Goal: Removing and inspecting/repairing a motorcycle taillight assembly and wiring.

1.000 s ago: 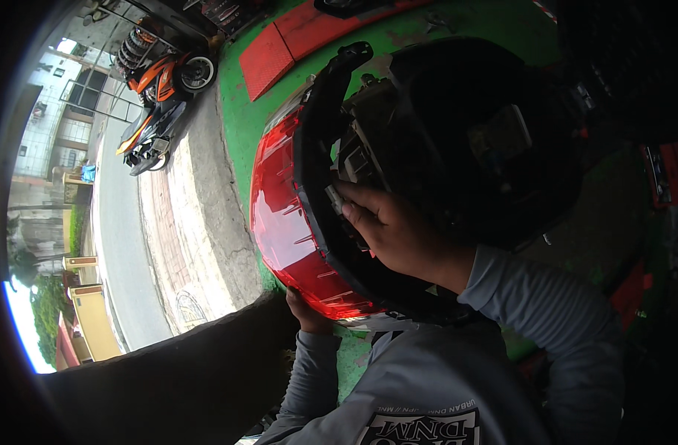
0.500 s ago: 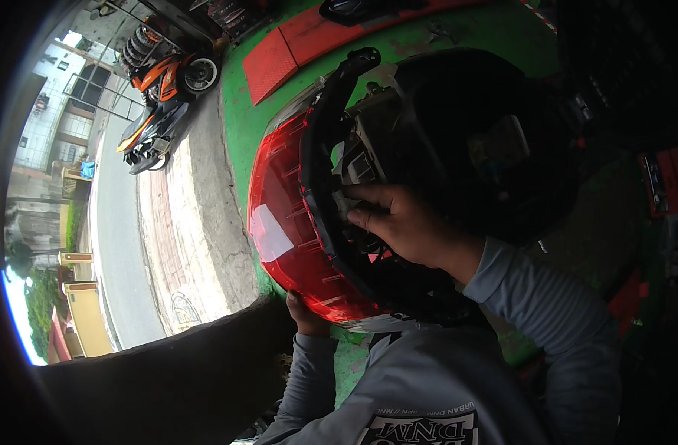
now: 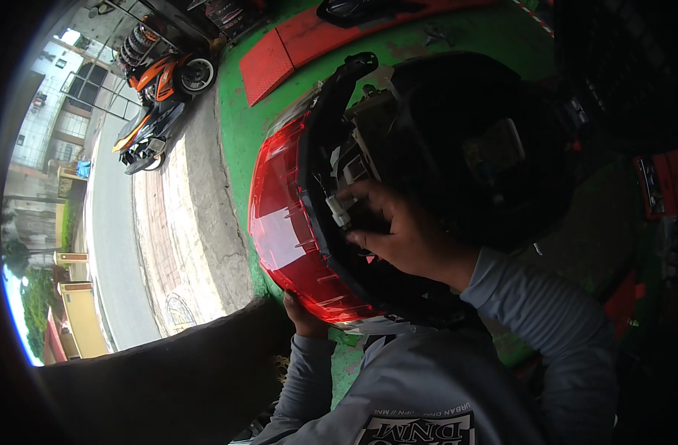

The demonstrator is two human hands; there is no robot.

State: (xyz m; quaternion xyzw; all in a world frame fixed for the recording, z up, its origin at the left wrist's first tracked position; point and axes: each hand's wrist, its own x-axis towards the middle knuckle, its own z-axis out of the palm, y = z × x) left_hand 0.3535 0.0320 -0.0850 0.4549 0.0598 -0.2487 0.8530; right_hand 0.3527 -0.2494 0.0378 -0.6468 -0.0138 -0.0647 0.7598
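Note:
A curved red tail light with a black housing is beside a dark plastic body section, whose exact form is lost in shadow. My left hand grips the tail light's lower edge, fingers mostly hidden beneath it. Inside the housing sits a small white connector; my right hand has forefinger and thumb curled around it, the fingertips at its upper and lower ends. The inner wiring is too dark to make out.
Red ramps lie on the green floor. An orange-and-black scooter stands at upper left by the road. A dark wall edge runs along the lower left. Dark equipment with red parts is at right.
My right forefinger and thumb have spread slightly, exposing more of the white connector. The tail light and my left hand have barely moved.

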